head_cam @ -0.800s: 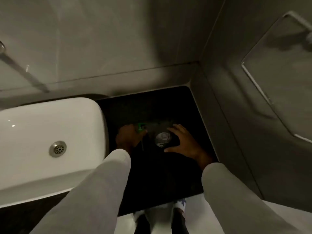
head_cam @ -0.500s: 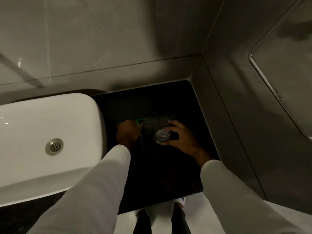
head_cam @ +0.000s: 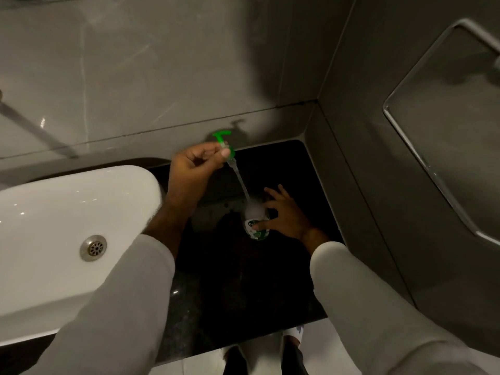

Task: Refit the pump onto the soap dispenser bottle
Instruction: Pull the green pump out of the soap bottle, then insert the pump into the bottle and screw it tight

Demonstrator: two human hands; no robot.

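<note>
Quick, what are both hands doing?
Left hand: closed, holding the green pump.
Right hand: steadying the soap bottle, fingers spread.

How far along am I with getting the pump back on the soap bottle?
Done: left hand has the green pump raised. In hand: its dip tube angles into the bottle, which the right hand steadies. Left: lower and screw the collar.

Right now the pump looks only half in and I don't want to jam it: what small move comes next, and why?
Probably lower the left hand straight down, feeding the dip tube deeper. The green pump is raised well above the bottle, its tube slanting toward the neck, while the right hand steadies the bottle on the dark counter.
</note>
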